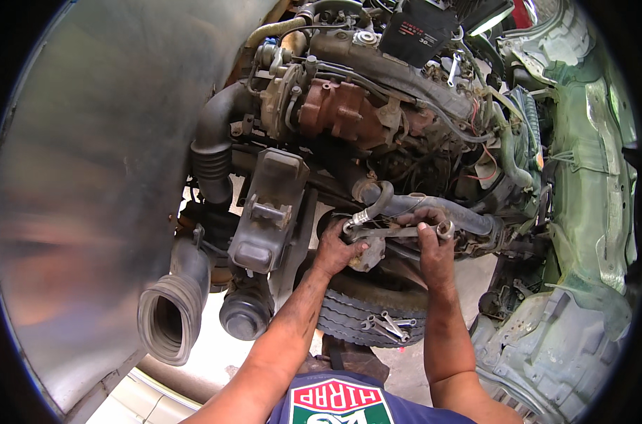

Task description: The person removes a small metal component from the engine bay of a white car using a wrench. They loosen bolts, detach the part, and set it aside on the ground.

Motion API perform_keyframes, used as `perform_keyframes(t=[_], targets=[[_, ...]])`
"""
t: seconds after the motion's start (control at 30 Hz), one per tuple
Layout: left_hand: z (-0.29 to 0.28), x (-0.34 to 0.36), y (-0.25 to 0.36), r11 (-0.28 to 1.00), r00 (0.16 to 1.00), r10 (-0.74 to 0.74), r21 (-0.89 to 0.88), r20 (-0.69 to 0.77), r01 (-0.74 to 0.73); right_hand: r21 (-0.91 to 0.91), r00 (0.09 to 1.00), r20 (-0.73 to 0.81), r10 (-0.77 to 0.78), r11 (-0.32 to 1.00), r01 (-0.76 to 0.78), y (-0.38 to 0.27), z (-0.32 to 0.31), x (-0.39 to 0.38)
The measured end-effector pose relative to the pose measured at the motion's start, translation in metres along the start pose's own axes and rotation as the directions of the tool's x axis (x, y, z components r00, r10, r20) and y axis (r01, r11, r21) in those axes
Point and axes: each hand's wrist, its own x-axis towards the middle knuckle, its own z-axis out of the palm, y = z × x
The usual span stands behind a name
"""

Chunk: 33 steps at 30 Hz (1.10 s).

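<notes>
Between the tyre [346, 305] and green bodywork [582, 191], a gap opened beside the right forearm [449, 328]; a grey pipe [462, 216] bordered the space above. The wrench [395, 232] lay below it, the right hand [434, 247] pinching near one end, the left hand [333, 251] curled by the other, its hold unclear.

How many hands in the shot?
2. Left hand at the left end of the wrench, beside the curved hose; right hand near its right end. No others visible.

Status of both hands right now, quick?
Left hand: curled at the left end of the wrench; whether it grips it cannot be told.
Right hand: closed, holding the wrench near its right end.
</notes>
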Motion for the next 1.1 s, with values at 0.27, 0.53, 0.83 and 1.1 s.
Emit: perform_keyframes(t=[0.27,0.53,0.83,1.1], targets=[[0.015,0.013,-0.017,0.954,0.972,0.176,0.269,-0.157,-0.130,0.037,0.872,-0.423,-0.247,0.957,0.289,0.003,0.024,0.019],[0.014,0.011,-0.016,0.994,0.998,-0.022,-0.110,-0.067,0.015,-0.771,0.632,-0.094,-0.769,0.458,0.442,-0.050,0.010,0.037],[0.012,0.015,-0.009,0.992,0.992,-0.115,-0.065,-0.043,0.112,-0.688,0.521,0.096,-0.848,0.321,0.651,-0.078,0.010,0.058],[0.014,0.010,-0.007,0.990,0.992,-0.097,-0.110,-0.077,0.088,-0.762,0.801,0.087,-0.592,0.478,0.436,-0.016,-0.017,0.051]])
